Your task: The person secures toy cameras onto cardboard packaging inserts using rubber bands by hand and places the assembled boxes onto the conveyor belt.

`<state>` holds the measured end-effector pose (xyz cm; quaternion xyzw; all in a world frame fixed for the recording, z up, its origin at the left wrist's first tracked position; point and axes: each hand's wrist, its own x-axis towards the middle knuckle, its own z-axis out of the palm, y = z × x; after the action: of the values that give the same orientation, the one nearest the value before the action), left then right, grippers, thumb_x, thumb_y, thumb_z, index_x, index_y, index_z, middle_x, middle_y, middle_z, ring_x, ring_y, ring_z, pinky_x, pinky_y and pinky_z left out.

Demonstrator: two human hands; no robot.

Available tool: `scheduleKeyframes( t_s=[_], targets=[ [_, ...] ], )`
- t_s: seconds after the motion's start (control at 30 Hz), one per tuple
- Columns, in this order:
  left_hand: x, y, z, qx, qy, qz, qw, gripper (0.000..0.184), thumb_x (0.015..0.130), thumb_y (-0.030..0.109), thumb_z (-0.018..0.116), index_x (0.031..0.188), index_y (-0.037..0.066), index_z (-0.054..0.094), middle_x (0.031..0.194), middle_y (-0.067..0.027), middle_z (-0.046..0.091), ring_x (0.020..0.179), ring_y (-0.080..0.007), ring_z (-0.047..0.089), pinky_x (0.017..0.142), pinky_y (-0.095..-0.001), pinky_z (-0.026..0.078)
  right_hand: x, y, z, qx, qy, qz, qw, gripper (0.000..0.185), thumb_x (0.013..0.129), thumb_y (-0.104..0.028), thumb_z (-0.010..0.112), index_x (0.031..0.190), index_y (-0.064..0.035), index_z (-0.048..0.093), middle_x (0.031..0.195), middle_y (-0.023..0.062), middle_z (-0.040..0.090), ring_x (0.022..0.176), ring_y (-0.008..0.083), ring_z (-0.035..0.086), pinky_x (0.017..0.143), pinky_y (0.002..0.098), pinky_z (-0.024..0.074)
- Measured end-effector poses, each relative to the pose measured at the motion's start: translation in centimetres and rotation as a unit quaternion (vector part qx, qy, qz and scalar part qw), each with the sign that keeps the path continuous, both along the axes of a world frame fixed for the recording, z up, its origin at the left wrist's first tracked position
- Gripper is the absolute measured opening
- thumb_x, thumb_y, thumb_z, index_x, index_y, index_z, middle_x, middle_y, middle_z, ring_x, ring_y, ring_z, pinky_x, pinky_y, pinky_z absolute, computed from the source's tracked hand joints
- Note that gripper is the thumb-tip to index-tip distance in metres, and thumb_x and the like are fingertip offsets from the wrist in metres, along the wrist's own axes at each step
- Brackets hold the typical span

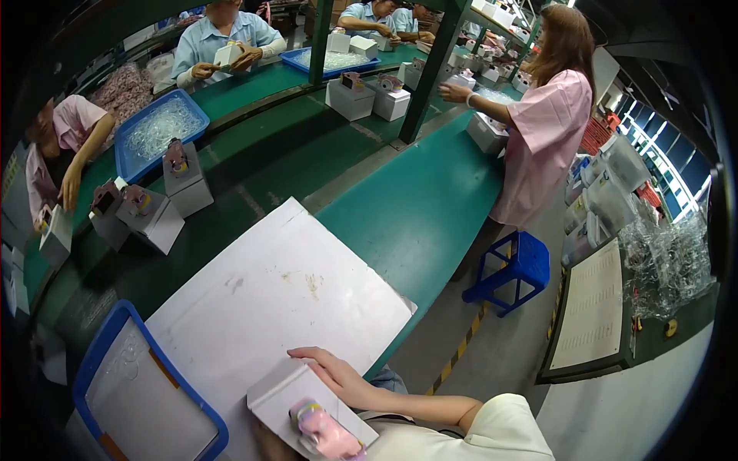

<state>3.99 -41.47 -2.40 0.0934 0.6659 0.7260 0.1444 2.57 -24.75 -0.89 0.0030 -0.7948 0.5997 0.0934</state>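
Now | white box (292,387), pink toy (334,436) atop | right hand (343,381): grip clamped on box | left hand (267,444): can't tell

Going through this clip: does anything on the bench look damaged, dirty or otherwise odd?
Yes, mildly: the white board has brownish smudges near its far part, and its right corner looks frayed, suggesting wear. The white box by the right hand shows no obvious damage.

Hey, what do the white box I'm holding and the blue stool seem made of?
White box: likely matte cardboard, judging by its flat, crisp-edged faces. Blue stool: probably moulded plastic with slight sheen, one even colour across seat and legs.
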Motion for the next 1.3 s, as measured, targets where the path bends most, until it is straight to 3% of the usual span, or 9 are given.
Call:
scheduleKeyframes(
  t_s=[0.1, 0.13, 0.27, 0.5, 0.63, 0.8, 1.0, 1.17, 1.3],
  targets=[
    [-2.5, 1.1, -0.9, 0.112, -0.154, 0.181, 0.965, 0.032, 0.090, 0.019, 0.033, 0.117, 0.002, 0.040, 0.107, -0.0127, 0.050, 0.093, -0.0194, 0.051, 0.081, -0.0308, 0.042, -1.3, 0.2, -1.2, -0.078, -0.111, -0.022, 0.991, 0.029, 0.090, -0.016, 0.036, 0.112, -0.0008, 0.047, 0.102, 0.0125, 0.056, 0.086, 0.0219, 0.053, 0.077, 0.0278, 0.0410],
    [-3.0, 0.8, -4.7, 0.164, -0.153, 0.163, 0.961, 0.032, 0.092, 0.024, 0.033, 0.117, 0.004, 0.038, 0.107, -0.0118, 0.049, 0.093, -0.0179, 0.050, 0.081, -0.0293, 0.040, -2.3, 0.3, -1.5, -0.094, -0.119, -0.044, 0.987, 0.029, 0.089, -0.017, 0.037, 0.110, -0.0001, 0.049, 0.099, 0.0126, 0.057, 0.083, 0.0211, 0.054, 0.075, 0.0273, 0.0415],
    [-4.2, 2.4, -1.4, 0.118, -0.145, 0.202, 0.961, 0.034, 0.092, 0.026, 0.036, 0.118, 0.004, 0.035, 0.109, -0.0104, 0.046, 0.097, -0.0175, 0.046, 0.086, -0.0300, 0.036, -4.9, 1.4, -1.3, -0.076, -0.058, -0.066, 0.993, 0.025, 0.088, -0.014, 0.041, 0.106, 0.0007, 0.052, 0.085, 0.0079, 0.059, 0.065, 0.0131, 0.050, 0.059, 0.0239, 0.0412],
    [-4.6, 3.2, -1.3, -0.051, 0.053, 0.319, 0.945, 0.031, 0.091, 0.015, 0.038, 0.118, 0.002, 0.033, 0.107, -0.0132, 0.045, 0.098, -0.0216, 0.045, 0.085, -0.0319, 0.037, 1.0, 3.9, 4.0, -0.120, -0.109, 0.007, 0.987, 0.024, 0.084, -0.008, 0.045, 0.103, 0.0029, 0.053, 0.103, 0.0117, 0.053, 0.091, 0.0183, 0.051, 0.074, 0.0259, 0.0408],
    [-4.2, 1.0, -2.1, -0.405, 0.206, 0.221, 0.863, 0.044, 0.079, 0.005, 0.048, 0.119, -0.002, 0.031, 0.112, -0.0185, 0.042, 0.101, -0.0283, 0.044, 0.086, -0.0355, 0.037, 3.5, 2.7, 6.0, 0.034, -0.092, 0.096, 0.991, 0.053, 0.075, -0.017, 0.062, 0.120, 0.0029, 0.041, 0.120, 0.0151, 0.044, 0.103, 0.0245, 0.048, 0.080, 0.0286, 0.0408],
    [-4.7, -1.6, -2.0, -0.464, 0.163, 0.053, 0.869, 0.058, 0.069, -0.001, 0.053, 0.121, -0.006, 0.028, 0.120, -0.0222, 0.036, 0.105, -0.0325, 0.041, 0.087, -0.0380, 0.037, 3.1, 1.2, 3.2, 0.073, -0.047, 0.085, 0.993, 0.078, 0.063, -0.021, 0.073, 0.125, 0.0036, 0.033, 0.121, 0.0176, 0.041, 0.104, 0.0275, 0.045, 0.086, 0.0331, 0.0376],
    [-5.3, -4.1, -1.7, -0.423, 0.265, -0.043, 0.865, 0.061, 0.071, -0.001, 0.052, 0.125, -0.002, 0.023, 0.120, -0.0188, 0.035, 0.101, -0.0275, 0.042, 0.085, -0.0340, 0.037, 3.1, 1.2, 3.6, 0.105, -0.031, 0.101, 0.989, 0.071, 0.068, -0.022, 0.069, 0.125, 0.0018, 0.034, 0.120, 0.0162, 0.042, 0.104, 0.0273, 0.046, 0.084, 0.0320, 0.0399],
    [-4.8, -3.9, 0.1, -0.232, 0.124, 0.042, 0.964, 0.053, 0.075, 0.002, 0.051, 0.124, 0.002, 0.030, 0.123, -0.0163, 0.037, 0.108, -0.0279, 0.042, 0.085, -0.0328, 0.039, 3.0, 1.6, 3.7, 0.133, -0.026, 0.077, 0.988, 0.066, 0.072, -0.023, 0.067, 0.125, 0.0004, 0.034, 0.119, 0.0151, 0.042, 0.103, 0.0271, 0.047, 0.082, 0.0311, 0.0417],
    [-3.3, -3.5, 1.5, -0.118, 0.065, 0.124, 0.983, 0.035, 0.081, 0.008, 0.046, 0.115, 0.003, 0.039, 0.124, -0.0147, 0.034, 0.110, -0.0238, 0.040, 0.083, -0.0293, 0.039, 2.4, 3.4, 3.3, -0.090, -0.117, 0.131, 0.980, 0.047, 0.076, -0.017, 0.063, 0.116, 0.0009, 0.045, 0.107, 0.0131, 0.048, 0.093, 0.0223, 0.050, 0.076, 0.0264, 0.0408]
  ],
)
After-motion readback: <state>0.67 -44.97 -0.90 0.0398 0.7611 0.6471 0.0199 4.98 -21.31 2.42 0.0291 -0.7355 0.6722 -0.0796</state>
